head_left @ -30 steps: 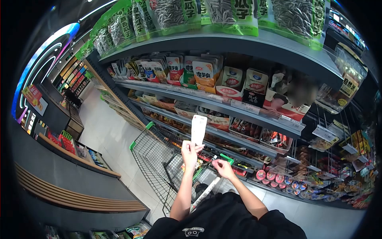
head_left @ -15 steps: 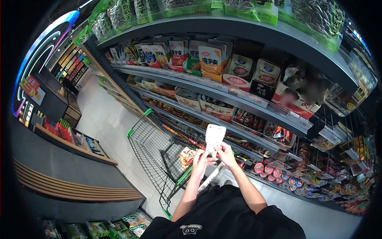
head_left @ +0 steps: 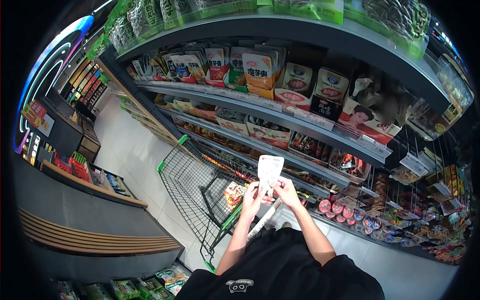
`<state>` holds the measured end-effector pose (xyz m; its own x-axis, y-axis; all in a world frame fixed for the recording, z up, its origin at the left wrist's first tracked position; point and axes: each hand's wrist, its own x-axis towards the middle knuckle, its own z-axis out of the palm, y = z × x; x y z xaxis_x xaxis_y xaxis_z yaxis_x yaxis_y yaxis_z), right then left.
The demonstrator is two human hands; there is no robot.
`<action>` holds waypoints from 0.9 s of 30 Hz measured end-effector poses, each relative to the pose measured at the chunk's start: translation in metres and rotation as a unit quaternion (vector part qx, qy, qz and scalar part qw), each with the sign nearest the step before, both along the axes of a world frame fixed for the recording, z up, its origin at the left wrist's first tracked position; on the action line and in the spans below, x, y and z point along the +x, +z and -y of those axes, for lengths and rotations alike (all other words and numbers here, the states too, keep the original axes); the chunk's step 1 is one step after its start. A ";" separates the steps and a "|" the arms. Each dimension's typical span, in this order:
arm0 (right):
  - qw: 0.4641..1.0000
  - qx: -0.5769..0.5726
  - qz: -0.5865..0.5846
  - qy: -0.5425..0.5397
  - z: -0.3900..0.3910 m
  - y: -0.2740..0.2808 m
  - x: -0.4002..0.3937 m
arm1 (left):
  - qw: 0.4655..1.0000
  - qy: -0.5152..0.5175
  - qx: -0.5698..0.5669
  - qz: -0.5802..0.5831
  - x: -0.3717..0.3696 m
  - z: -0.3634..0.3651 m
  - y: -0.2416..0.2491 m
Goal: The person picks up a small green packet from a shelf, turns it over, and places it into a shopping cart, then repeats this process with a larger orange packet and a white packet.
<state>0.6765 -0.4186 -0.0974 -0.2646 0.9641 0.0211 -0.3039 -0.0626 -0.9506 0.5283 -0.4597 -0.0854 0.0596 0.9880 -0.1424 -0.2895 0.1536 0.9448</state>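
Observation:
A small white packet (head_left: pixel 270 170) stands upright between my two hands, above the cart's handle. My left hand (head_left: pixel 254 198) is closed on its lower left edge, and my right hand (head_left: pixel 287 192) pinches its lower right side. Just left of my left hand, a red and white snack bag (head_left: pixel 233 194) lies in the wire shopping cart (head_left: pixel 187 172). The cart has green corners and a pale handle (head_left: pixel 265 220) below my hands.
Shelves (head_left: pixel 300 115) of snack pouches rise ahead, with cups (head_left: pixel 337 207) low on the right. A display counter (head_left: pixel 95 185) stands at left beside the tiled aisle (head_left: pixel 122 135). A person (head_left: pixel 83 110) is far down it. Green bags (head_left: pixel 125 288) lie at bottom left.
The view has shifted slightly, so the shelves and cart appear a little further left. My left hand has moved slightly up and closer around the packet's lower part.

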 end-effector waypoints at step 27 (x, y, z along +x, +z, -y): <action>0.999 0.017 -0.022 0.022 0.001 -0.021 -0.003 | 0.999 0.006 0.042 -0.015 -0.002 0.007 -0.012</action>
